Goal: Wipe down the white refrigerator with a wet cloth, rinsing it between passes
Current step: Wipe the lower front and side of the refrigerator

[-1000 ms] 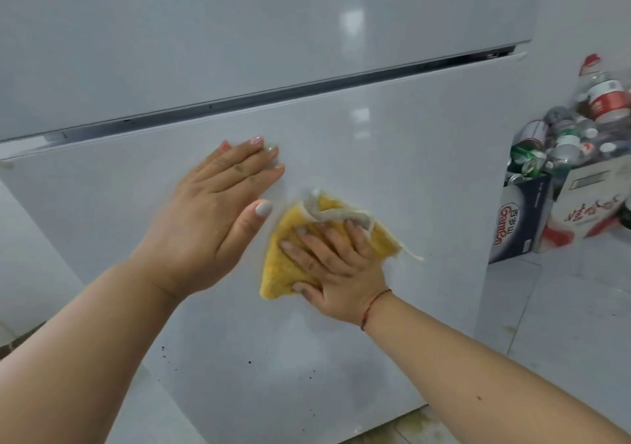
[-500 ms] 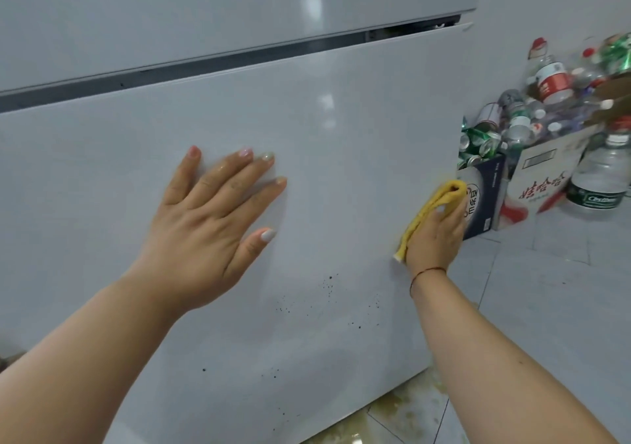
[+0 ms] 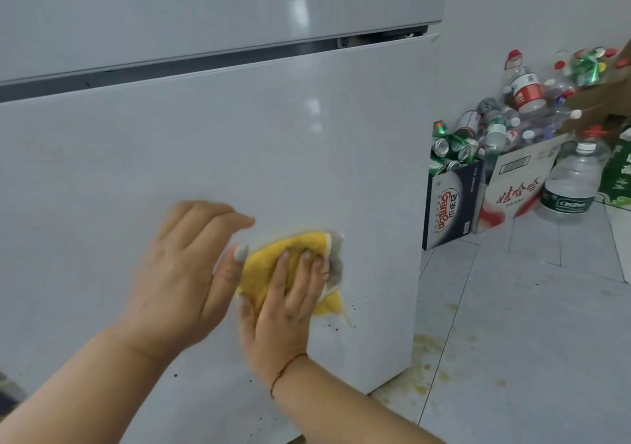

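Note:
The white refrigerator (image 3: 239, 129) fills the left and middle of the view, its lower door facing me below a dark gap. My right hand (image 3: 283, 303) presses a yellow cloth (image 3: 273, 255) flat against the lower door, fingers spread straight over it. The cloth has a greyish-white edge on its right side. My left hand (image 3: 184, 266) rests against the door just left of the cloth, fingers bent forward, thumb touching the cloth's edge. Small dark specks dot the door to the right of and below the cloth.
Right of the fridge, against the wall, stand cardboard boxes (image 3: 450, 201) heaped with empty cans and plastic bottles (image 3: 522, 92). A large water jug (image 3: 573, 177) sits on the grey tiled floor (image 3: 529, 307). Yellowish stains mark the tiles near the fridge's corner.
My right hand has swept the cloth back left from the door's right edge to the middle. My left hand has slid lower and its fingers have bent. The view shifted left.

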Motion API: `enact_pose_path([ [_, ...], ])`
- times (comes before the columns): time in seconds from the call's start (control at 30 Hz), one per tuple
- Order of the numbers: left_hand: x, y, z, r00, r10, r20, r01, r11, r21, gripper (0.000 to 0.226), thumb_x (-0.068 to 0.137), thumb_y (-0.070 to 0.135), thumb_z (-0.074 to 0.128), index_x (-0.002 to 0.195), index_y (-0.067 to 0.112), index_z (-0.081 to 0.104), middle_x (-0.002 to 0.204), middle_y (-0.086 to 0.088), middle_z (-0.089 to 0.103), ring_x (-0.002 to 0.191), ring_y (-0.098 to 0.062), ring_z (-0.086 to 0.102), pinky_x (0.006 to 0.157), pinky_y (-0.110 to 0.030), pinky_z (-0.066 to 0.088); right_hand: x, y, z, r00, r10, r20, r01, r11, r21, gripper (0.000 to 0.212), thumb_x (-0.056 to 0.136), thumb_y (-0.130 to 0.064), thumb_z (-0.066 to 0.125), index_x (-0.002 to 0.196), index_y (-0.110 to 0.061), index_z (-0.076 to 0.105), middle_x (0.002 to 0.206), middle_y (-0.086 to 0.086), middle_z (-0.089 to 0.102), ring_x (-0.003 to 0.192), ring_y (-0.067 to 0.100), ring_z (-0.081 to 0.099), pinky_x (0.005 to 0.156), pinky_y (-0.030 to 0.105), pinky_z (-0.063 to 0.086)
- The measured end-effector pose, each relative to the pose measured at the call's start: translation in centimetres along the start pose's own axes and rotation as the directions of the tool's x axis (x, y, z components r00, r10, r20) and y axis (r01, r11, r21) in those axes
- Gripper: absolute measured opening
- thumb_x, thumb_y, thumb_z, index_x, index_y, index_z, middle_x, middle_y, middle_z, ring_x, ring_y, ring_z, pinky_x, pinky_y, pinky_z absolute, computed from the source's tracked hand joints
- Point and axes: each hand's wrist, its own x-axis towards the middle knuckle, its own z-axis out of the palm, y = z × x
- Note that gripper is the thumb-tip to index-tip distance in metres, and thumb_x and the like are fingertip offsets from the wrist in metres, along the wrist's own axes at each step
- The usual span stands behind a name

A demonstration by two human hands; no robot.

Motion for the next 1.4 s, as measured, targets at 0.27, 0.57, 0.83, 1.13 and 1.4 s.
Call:
enact_pose_path([
  [0.27, -2.8, 0.1, 2.7, 0.998, -0.061, 0.027, 0.061, 0.998, 0.015, 0.039, 0.099, 0.029, 0.041, 0.105, 0.004, 0.071, 0.103, -0.009, 0.064, 0.095, -0.030, 0.060, 0.077, -0.045, 0.050, 10.8, 8.0, -4.9, 0.976, 0.176, -0.126, -0.174, 0.984, 0.026, 0.085, 0.089, -0.072, 0.015, 0.154, -0.018, 0.007, 0.158, 0.015, 0.008, 0.147, 0.029, 0.002, 0.119, 0.052, 0.007],
  [0.57, -4.8, -3.3, 2.9, 0.957, -0.139, 0.256, -0.011, 0.861, 0.508, 0.064, 0.100, 0.059, 0.015, 0.156, 0.027, 0.019, 0.164, 0.003, 0.007, 0.151, -0.019, -0.009, 0.117, -0.051, -0.013, 7.9, 8.8, -2.5, 0.867, 0.477, -0.141, -0.439, 0.867, 0.235, 0.102, 0.080, -0.081, -0.001, 0.153, -0.009, 0.006, 0.160, 0.014, 0.005, 0.148, 0.030, 0.002, 0.120, 0.042, -0.001],
  [0.83, -5.2, -2.8, 0.2, 0.957, -0.112, 0.267, 0.058, 0.977, 0.203, 0.067, 0.101, 0.056, 0.006, 0.154, 0.018, 0.021, 0.163, -0.002, 0.016, 0.152, -0.018, 0.000, 0.120, -0.048, -0.012, -2.4, 1.4, 2.5, 0.965, -0.258, -0.045, 0.257, 0.966, -0.017, 0.077, 0.096, -0.055, 0.033, 0.154, -0.017, 0.001, 0.152, 0.018, 0.011, 0.146, 0.040, 0.002, 0.115, 0.062, 0.011],
  [1.13, -12.5, -5.6, -7.0, 0.941, -0.333, 0.055, 0.329, 0.941, 0.072, 0.070, 0.102, 0.052, 0.007, 0.143, 0.012, 0.047, 0.153, -0.004, 0.039, 0.149, -0.020, 0.024, 0.121, -0.053, 0.012, -2.9, -6.4, 4.4, 0.528, -0.846, 0.075, 0.849, 0.523, -0.078, 0.063, 0.095, -0.040, 0.043, 0.152, -0.025, 0.022, 0.153, 0.001, 0.025, 0.148, 0.024, 0.011, 0.120, 0.048, 0.005],
  [1.4, -13.1, -10.8, -12.0, 0.898, -0.293, 0.327, 0.323, 0.946, -0.039, 0.074, 0.097, 0.063, 0.004, 0.152, 0.020, 0.031, 0.159, 0.006, 0.028, 0.150, -0.006, 0.010, 0.124, -0.041, 0.005, -2.5, -12.6, 5.2, 0.192, -0.933, 0.306, 0.979, 0.202, 0.001, 0.065, 0.094, -0.041, 0.045, 0.151, -0.018, 0.026, 0.158, 0.004, 0.027, 0.146, 0.023, 0.014, 0.120, 0.043, -0.003],
])
